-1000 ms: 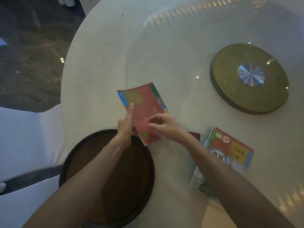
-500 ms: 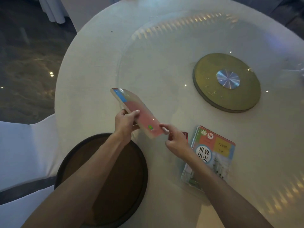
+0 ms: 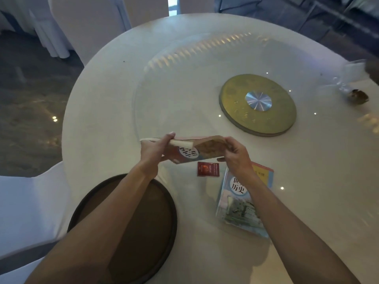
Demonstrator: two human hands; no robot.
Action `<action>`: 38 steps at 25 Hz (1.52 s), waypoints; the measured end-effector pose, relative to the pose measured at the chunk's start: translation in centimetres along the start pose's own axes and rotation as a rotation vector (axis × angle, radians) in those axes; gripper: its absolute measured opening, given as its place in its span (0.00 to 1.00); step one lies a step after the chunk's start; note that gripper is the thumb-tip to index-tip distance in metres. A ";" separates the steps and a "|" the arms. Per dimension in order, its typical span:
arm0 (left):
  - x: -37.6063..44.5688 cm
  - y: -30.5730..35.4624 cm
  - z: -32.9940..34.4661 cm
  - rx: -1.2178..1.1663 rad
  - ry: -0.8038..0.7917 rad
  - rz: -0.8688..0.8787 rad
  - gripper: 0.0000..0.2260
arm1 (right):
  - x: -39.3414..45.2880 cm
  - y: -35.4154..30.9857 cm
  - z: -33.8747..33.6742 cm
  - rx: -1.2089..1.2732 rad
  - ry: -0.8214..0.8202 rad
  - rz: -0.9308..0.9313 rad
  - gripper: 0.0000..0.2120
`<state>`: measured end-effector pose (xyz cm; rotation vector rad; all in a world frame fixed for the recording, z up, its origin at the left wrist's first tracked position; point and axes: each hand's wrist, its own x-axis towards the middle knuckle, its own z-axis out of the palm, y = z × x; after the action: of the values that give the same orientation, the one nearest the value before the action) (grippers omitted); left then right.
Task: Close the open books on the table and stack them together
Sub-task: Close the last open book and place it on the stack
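White cloth covers the round table (image 3: pixel 114 111), and above its near part both hands hold a closed book (image 3: pixel 196 149) clear of the surface, its cover tipped toward the camera. The left hand (image 3: pixel 154 149) pinches the book's left end with thumb over the page edges, while the right hand (image 3: pixel 233 153) curls its fingers around the right end. Another book (image 3: pixel 242 203), seemingly closed, lies flat to the right under the right forearm, with a small red booklet (image 3: pixel 208 169) just left of it and a dark round tray (image 3: pixel 131 228) at the near left.
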<state>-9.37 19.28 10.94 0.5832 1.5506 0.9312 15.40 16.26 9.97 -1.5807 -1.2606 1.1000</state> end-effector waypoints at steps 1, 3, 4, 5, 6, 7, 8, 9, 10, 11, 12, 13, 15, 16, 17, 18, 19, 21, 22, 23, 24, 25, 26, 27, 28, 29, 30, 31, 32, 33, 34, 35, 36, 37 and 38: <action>-0.4 0.1 0.2 0.169 0.079 0.010 0.36 | -0.3 -0.4 -0.7 0.010 0.005 -0.004 0.13; -1.1 0.2 0.4 0.500 0.160 0.098 0.50 | -0.7 -0.9 -1.9 0.011 0.012 0.006 0.15; -1.4 0.3 0.5 0.569 0.124 0.170 0.49 | -1.0 -1.1 -2.6 0.008 0.019 0.015 0.14; -1.6 0.3 0.8 0.553 0.036 0.225 0.43 | -1.2 -1.1 -3.3 0.011 0.025 0.024 0.13; -2.1 0.4 1.1 0.479 -0.085 0.240 0.33 | -1.5 -1.2 -4.1 0.025 0.027 0.033 0.10; -2.6 0.4 1.4 0.404 -0.196 0.213 0.23 | -1.8 -1.3 -4.9 0.036 0.026 0.047 0.07; -3.2 0.3 1.9 0.374 -0.271 0.205 0.18 | -2.1 -1.3 -5.7 0.046 0.028 0.066 0.06; -3.6 0.3 2.4 0.371 -0.317 0.222 0.18 | -2.5 -1.3 -6.4 0.051 0.036 0.087 0.08; -4.0 0.1 3.1 0.393 -0.359 0.248 0.19 | -3.1 -1.2 -7.2 0.061 0.048 0.112 0.10; -4.3 0.1 3.9 0.435 -0.401 0.294 0.20 | -3.6 -0.8 -8.0 0.069 0.062 0.139 0.11; -4.5 0.0 4.7 0.512 -0.436 0.362 0.19 | -4.2 -0.3 -8.8 0.076 0.076 0.176 0.11; -4.6 -0.1 5.5 0.608 -0.464 0.438 0.16 | -5.0 0.4 -9.8 0.079 0.084 0.218 0.11; -4.4 -0.1 6.9 0.782 -0.497 0.558 0.07 | -6.7 1.9 -11.3 0.082 0.059 0.310 0.12; -4.5 0.1 7.7 0.843 -0.533 0.585 0.05 | -7.6 2.5 -12.0 0.065 0.036 0.344 0.11; -4.7 0.3 8.5 0.891 -0.576 0.592 0.05 | -8.4 2.9 -12.4 0.009 0.017 0.353 0.11; -5.0 0.7 9.5 0.939 -0.624 0.600 0.05 | -9.2 3.1 -12.9 -0.087 0.028 0.338 0.15; -5.4 1.1 10.6 0.996 -0.673 0.624 0.05 | -9.8 3.1 -13.2 -0.208 0.071 0.301 0.21; -6.3 2.0 12.8 1.181 -0.772 0.737 0.02 | -10.6 2.3 -13.9 -0.422 0.206 0.113 0.34; -6.8 2.3 13.8 1.289 -0.808 0.802 0.03 | -10.8 1.7 -14.1 -0.520 0.212 -0.021 0.35; -7.5 2.4 14.8 1.382 -0.835 0.861 0.03 | -10.7 1.0 -14.2 -0.628 0.162 -0.120 0.32; -8.1 2.4 15.8 1.450 -0.846 0.918 0.05 | -10.5 0.2 -14.2 -0.749 0.072 -0.166 0.27; -8.7 2.3 16.8 1.492 -0.852 0.971 0.06 | -10.3 -0.4 -14.1 -0.851 -0.027 -0.165 0.22; -9.1 2.0 17.7 1.519 -0.850 1.010 0.06 | -10.1 -0.6 -14.0 -0.909 -0.107 -0.127 0.21; -9.5 1.6 18.4 1.533 -0.843 1.038 0.07 | -10.0 -0.5 -14.0 -0.917 -0.158 -0.087 0.21; -9.6 1.2 18.9 1.533 -0.833 1.061 0.07 | -10.0 -0.3 -14.2 -0.894 -0.164 -0.061 0.23; -9.6 0.7 19.2 1.515 -0.811 1.093 0.07 | -9.9 -0.1 -14.5 -0.854 -0.145 -0.046 0.23; -9.4 0.1 19.2 1.482 -0.770 1.146 0.09 | -10.0 0.0 -14.8 -0.811 -0.113 -0.034 0.24; -9.2 -0.7 19.0 1.442 -0.706 1.209 0.12 | -9.9 0.3 -15.1 -0.759 -0.070 -0.011 0.23; -9.0 -1.6 18.7 1.394 -0.617 1.259 0.19 | -9.8 0.6 -15.4 -0.702 -0.025 0.025 0.21; -8.9 -2.6 18.3 1.332 -0.505 1.283 0.25 | -9.6 1.0 -15.6 -0.641 0.013 0.067 0.18; -8.7 -3.4 18.0 1.253 -0.376 1.280 0.31 | -9.6 1.6 -15.9 -0.576 0.039 0.106 0.16; -8.5 -3.9 17.7 1.164 -0.254 1.235 0.35 | -9.6 2.4 -16.0 -0.500 0.060 0.140 0.13; -8.2 -4.4 17.4 1.071 -0.171 1.134 0.38 | -9.8 3.1 -16.3 -0.398 0.080 0.172 0.11; -8.0 -4.8 17.0 0.975 -0.128 0.981 0.40 | -10.1 3.7 -16.5 -0.262 0.103 0.202 0.10; -7.8 -5.3 16.6 0.880 -0.120 0.781 0.41 | -10.5 4.3 -16.6 -0.104 0.131 0.231 0.11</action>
<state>8.97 14.12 10.99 1.9279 1.5942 0.6889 31.17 4.00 12.08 -1.8830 -1.0829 1.0655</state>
